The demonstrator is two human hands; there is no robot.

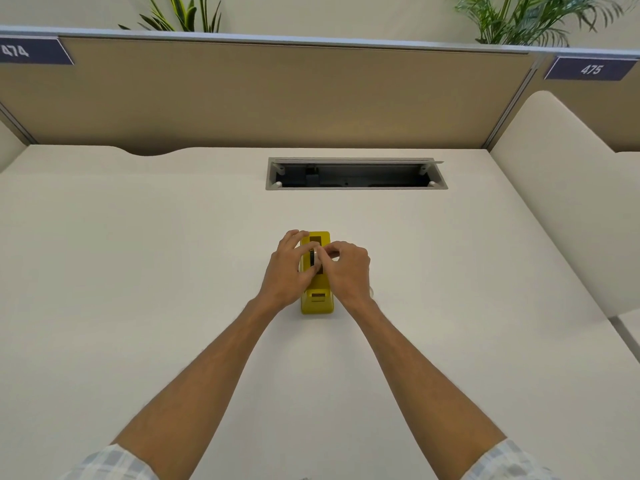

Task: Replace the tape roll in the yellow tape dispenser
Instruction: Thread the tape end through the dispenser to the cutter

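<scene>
A yellow tape dispenser [317, 299] stands on the white desk [138, 271], its cutter end toward me. Both my hands are over its middle slot. My left hand [289, 271] curls round the dispenser's left side, thumb by the slot. My right hand [346, 268] pinches a small roll or hub [312, 257], dark and white, sitting in the slot. Most of that roll is hidden by my fingers. A pale rounded object [372, 291] peeks out on the desk behind my right wrist.
An open cable hatch [356, 174] is set into the desk behind the dispenser. A tan partition [263, 95] closes the back, with plants above it. A cream side panel [561, 209] borders the desk on the right.
</scene>
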